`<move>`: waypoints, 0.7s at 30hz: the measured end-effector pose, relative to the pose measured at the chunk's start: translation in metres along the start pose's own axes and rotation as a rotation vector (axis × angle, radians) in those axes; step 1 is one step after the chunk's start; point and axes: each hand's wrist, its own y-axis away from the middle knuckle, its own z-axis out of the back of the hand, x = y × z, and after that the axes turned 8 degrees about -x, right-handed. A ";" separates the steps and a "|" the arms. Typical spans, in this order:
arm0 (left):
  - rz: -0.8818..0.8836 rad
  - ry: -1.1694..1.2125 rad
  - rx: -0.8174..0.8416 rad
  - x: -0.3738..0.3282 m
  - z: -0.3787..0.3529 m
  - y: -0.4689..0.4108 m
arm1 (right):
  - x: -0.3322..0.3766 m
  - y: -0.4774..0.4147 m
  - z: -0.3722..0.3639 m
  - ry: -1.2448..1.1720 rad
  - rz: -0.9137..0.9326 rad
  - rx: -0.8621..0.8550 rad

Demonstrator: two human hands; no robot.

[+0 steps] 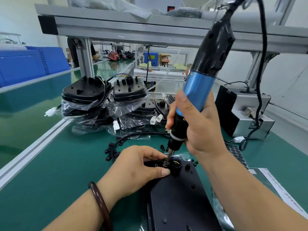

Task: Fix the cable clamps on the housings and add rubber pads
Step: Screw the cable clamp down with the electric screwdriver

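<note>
Right hand (196,127) curled fully round the electric screwdriver (200,90), tool tilted, bit tip down between the left fingers (156,155). Left hand (138,165) (dark bangle (100,204) at wrist) pinches cable clamp (175,165), thumb and forefinger, on black housing (180,197) directly beneath them.

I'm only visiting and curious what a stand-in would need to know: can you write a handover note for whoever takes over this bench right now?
Left hand pinches the cable clamp on the housing. Right hand grips the electric screwdriver, bit down on the clamp's screw.
Loose clamps lie on the mat beyond the left hand; a sheet of rubber pads lies to the right; bagged housings are stacked behind.
Done: clamp placed. Left: finish this screw, add pads.
</note>
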 end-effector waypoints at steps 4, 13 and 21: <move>0.012 0.013 0.015 0.000 0.000 -0.001 | -0.001 -0.001 0.001 -0.012 -0.017 -0.015; 0.022 0.026 0.027 0.000 0.001 0.000 | -0.001 -0.002 -0.008 0.076 0.045 0.040; 0.040 0.010 0.030 -0.001 0.000 0.000 | 0.000 0.000 -0.007 0.043 0.030 0.066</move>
